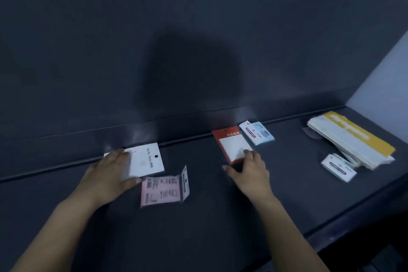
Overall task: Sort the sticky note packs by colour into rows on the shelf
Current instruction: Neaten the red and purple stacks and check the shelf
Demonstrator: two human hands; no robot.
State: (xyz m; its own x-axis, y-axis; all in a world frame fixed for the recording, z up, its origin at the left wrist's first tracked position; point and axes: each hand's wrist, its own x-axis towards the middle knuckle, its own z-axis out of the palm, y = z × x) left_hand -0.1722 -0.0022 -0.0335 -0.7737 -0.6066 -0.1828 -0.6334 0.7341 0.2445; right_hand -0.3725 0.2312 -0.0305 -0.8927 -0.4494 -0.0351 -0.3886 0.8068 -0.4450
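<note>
Hands reach forward over a dark shelf, both forearms bare and stretched from the lower edge of the view. The left hand lies palm down on the near left part of a white sticky note pack printed "Sticky Note"; its fingers are spread flat across the pack and the thumb presses the pack's near edge, so it is touching rather than clamped. Just beside that thumb lies a pink pack, apart from the hand. The right hand is angled toward the back ledge, its fingers loosely apart, fingertips resting on the near corner of a red-backed pack with a white pad. A light blue pack touches that red one on the right. Farther right sit a small white pack and a stack of yellow-and-white sheets.
</note>
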